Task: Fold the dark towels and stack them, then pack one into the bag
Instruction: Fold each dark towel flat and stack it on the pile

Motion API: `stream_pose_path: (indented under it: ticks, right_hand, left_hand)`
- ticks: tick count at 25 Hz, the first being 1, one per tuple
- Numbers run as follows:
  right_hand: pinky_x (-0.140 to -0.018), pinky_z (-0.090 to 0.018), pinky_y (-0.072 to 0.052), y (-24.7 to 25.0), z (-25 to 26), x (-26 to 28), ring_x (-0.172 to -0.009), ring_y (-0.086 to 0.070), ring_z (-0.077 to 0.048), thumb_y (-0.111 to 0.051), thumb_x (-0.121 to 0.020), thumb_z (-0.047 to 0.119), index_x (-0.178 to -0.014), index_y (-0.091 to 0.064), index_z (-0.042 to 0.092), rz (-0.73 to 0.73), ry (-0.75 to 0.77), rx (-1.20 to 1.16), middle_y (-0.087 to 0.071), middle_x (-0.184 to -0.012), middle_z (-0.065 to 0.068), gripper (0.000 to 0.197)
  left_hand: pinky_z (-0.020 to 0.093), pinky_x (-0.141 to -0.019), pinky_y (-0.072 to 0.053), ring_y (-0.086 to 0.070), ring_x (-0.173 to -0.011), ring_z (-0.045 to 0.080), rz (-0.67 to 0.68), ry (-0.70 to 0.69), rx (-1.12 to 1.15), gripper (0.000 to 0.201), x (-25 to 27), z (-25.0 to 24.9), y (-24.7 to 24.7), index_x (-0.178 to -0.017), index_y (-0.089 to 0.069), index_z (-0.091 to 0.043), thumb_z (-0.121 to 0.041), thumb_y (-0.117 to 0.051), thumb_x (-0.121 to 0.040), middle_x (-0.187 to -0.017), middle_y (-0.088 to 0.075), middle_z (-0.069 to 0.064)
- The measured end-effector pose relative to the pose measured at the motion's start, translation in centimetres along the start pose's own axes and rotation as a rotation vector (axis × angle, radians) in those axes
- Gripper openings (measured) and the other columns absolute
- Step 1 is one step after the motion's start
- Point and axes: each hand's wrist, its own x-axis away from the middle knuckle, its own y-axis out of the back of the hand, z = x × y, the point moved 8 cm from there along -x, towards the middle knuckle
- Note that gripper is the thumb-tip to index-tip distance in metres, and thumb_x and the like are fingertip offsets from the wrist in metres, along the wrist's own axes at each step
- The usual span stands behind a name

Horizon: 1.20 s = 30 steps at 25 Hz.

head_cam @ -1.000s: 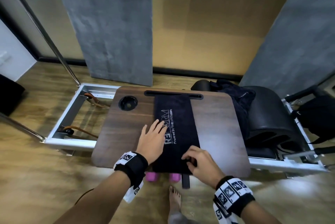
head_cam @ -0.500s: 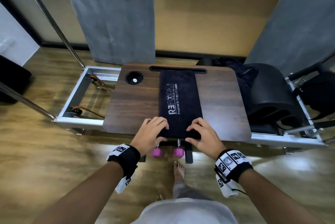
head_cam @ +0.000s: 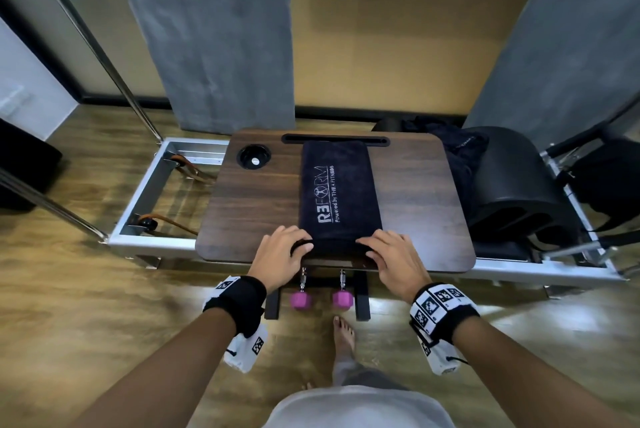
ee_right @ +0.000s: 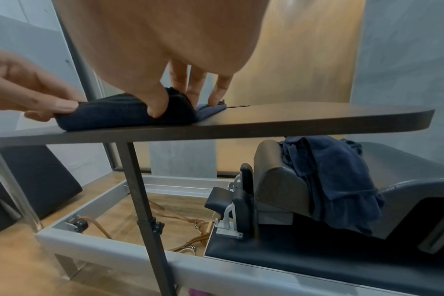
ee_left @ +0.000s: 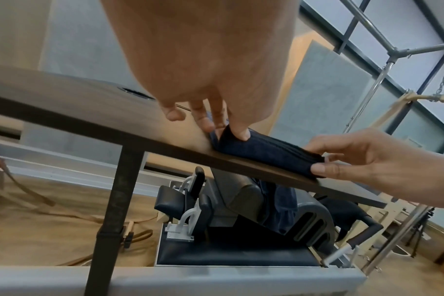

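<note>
A dark towel [head_cam: 337, 192] with white lettering lies lengthwise on the wooden tray table [head_cam: 249, 216]. My left hand [head_cam: 294, 247] pinches its near left corner, thumb under and fingers on top. My right hand [head_cam: 372, 249] pinches the near right corner. In the left wrist view the towel [ee_left: 264, 152] shows as a thick folded edge between the left hand [ee_left: 231, 128] and the right hand [ee_left: 325, 166]. In the right wrist view the right thumb digs into the towel [ee_right: 109, 116]. More dark towels [ee_right: 337, 180] are heaped on the black barrel [head_cam: 519, 185]. A black bag [head_cam: 609, 182] sits far right.
The table stands over a metal reformer frame [head_cam: 152, 185] with leather straps [head_cam: 187, 168]. A cup holder [head_cam: 254, 157] and a slot [head_cam: 334, 139] are sunk in the tabletop. Two pink dumbbells [head_cam: 301, 299] and my bare foot [head_cam: 343, 334] are on the floor below.
The left hand left the middle of the towel and came back to the near left corner. The right hand stayed at the near end. Both now pinch that end.
</note>
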Motion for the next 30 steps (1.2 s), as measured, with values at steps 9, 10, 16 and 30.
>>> stream_pose_path:
  ticks: [9, 10, 16, 30]
  right_hand:
    - [-0.079, -0.037, -0.052, 0.9, -2.1, -1.8, -0.090, -0.060, -0.016, -0.071, -0.095, 0.010, -0.088, -0.076, 0.015, -0.053, -0.157, -0.187, -0.060, -0.100, 0.007, 0.010]
    - [-0.079, -0.034, -0.050, 0.9, -2.1, -2.0, -0.092, -0.057, -0.015, -0.071, -0.095, 0.010, -0.087, -0.077, 0.016, -0.056, -0.162, -0.149, -0.058, -0.101, 0.008, 0.011]
    - [-0.080, -0.041, -0.052, 2.3, 0.5, -1.8, -0.096, -0.058, -0.023, -0.075, -0.085, 0.001, -0.099, -0.079, 0.012, -0.249, 0.023, 0.054, -0.063, -0.103, 0.000, 0.018]
    - [-0.091, -0.031, -0.051, 0.8, -0.4, -6.2, -0.102, -0.070, -0.026, -0.062, -0.094, -0.006, -0.106, -0.081, 0.008, 0.078, -0.095, -0.209, -0.077, -0.105, -0.006, 0.027]
  left_hand:
    - [0.040, -0.092, -0.051, -0.065, -0.084, 0.014, -0.003, 0.260, 0.173, 0.021, -1.2, 2.0, -0.2, -0.090, -0.075, -0.025, -0.045, -0.071, -0.096, -0.086, -0.072, -0.009]
    - [0.040, -0.093, -0.052, -0.067, -0.086, 0.015, -0.001, 0.280, 0.173, 0.023, -1.3, 2.0, -0.2, -0.089, -0.076, -0.025, -0.046, -0.072, -0.096, -0.086, -0.072, -0.010]
    - [0.041, -0.094, -0.056, -0.071, -0.097, 0.026, 0.068, 0.441, 0.284, 0.024, -2.4, 2.8, -0.6, -0.080, -0.079, -0.024, -0.046, -0.080, -0.088, -0.080, -0.071, -0.005]
    - [0.036, -0.079, -0.042, -0.053, -0.096, 0.016, -0.307, -0.081, -0.065, 0.021, -2.6, -3.2, 2.7, -0.090, -0.066, -0.023, -0.040, -0.078, -0.091, -0.097, -0.055, -0.008]
